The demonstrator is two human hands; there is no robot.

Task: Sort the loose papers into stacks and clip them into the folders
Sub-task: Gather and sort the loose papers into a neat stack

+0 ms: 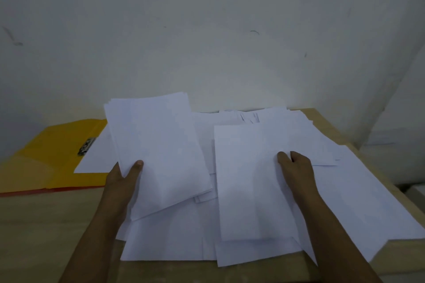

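Observation:
My left hand grips a stack of white sheets by its near left corner, thumb on top, and the stack is tilted up off the table. My right hand pinches the right edge of a single white sheet lying on the loose paper pile. A yellow folder lies open at the left, with a metal clip on its spine and one sheet in it.
The wooden table ends at a white wall behind and drops off along its right edge. Loose sheets cover most of its middle and right side. A red edge shows under the yellow folder's front.

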